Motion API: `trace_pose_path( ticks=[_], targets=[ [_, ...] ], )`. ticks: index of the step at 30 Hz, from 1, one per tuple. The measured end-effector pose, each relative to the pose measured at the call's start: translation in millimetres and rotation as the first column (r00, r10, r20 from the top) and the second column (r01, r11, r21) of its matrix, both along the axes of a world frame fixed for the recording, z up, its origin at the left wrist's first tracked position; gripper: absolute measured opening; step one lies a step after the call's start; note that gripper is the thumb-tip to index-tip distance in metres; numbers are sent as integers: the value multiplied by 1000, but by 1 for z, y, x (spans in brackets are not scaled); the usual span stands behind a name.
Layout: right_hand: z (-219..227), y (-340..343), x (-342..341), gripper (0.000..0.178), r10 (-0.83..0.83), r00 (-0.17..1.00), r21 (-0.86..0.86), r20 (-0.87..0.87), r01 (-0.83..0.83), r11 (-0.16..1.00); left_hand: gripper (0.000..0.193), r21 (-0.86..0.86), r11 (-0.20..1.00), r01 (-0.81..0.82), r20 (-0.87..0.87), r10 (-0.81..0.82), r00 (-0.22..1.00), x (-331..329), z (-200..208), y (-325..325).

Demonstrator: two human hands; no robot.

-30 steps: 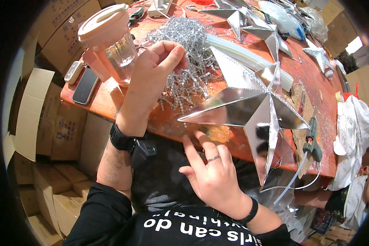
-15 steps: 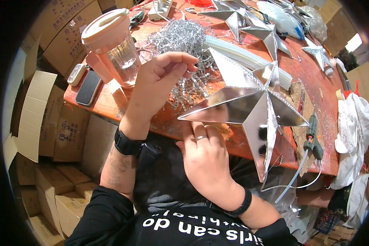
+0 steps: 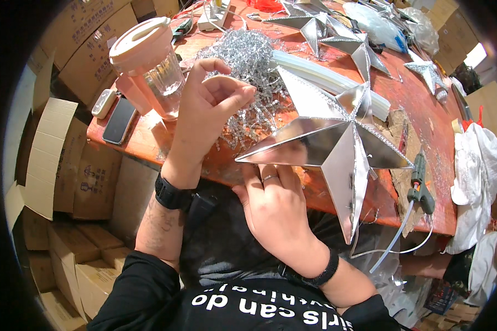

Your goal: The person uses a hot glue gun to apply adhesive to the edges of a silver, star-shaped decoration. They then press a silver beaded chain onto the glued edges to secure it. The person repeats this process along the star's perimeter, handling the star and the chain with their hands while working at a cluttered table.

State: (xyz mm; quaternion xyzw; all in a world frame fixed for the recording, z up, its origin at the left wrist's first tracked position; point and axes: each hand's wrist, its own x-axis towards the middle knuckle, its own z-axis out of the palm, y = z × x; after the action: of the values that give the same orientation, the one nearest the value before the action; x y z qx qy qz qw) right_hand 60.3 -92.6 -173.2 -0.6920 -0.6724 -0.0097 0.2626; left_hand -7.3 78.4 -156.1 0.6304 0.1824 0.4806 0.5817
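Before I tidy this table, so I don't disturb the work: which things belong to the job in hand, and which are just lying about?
Likely the job:
near star, by the right hand
silver strands, by the left hand
glue gun
pale sticks

Probably just lying about:
cup
phone
small white object

Upside-down white lettering (image 3: 259, 309) crosses the black shirt (image 3: 171, 309); dark print (image 3: 88, 186) marks the cardboard boxes (image 3: 83, 66).

Craft workshop, glue gun (image 3: 418, 172), silver stars (image 3: 341, 144), stacked cardboard boxes (image 3: 91, 49)
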Motion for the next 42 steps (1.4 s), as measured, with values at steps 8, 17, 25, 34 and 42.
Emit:
trace_pose_path(
  ticks=[8, 17, 25, 34, 42],
  targets=[
    [2, -8, 1, 41, -34, 998, 49, 45, 31, 998, 39, 37, 999, -39, -8, 39, 999, 2, 1, -3],
    [9, -29, 1, 39, -23, 997, -2, 73, 23, 1000, 38, 110, 994, -25, 48, 20, 999, 1, -3, 0],
    [8, -53, 10, 42, 86, 995, -7, 47, -85, 996, 20, 91, 990, -110, -29, 113, 993, -5, 6, -10],
    [5, -70, 18, 47, 182, 981, 64, -71, -178, 982, 20, 232, 902, -364, -46, 384, 922, -76, 23, -62],
    [-7, -52, 8, 45, 91, 989, -14, 114, -90, 996, 18, 283, 870, -404, -558, 491, 669, -188, 0, -79]
  ],
)
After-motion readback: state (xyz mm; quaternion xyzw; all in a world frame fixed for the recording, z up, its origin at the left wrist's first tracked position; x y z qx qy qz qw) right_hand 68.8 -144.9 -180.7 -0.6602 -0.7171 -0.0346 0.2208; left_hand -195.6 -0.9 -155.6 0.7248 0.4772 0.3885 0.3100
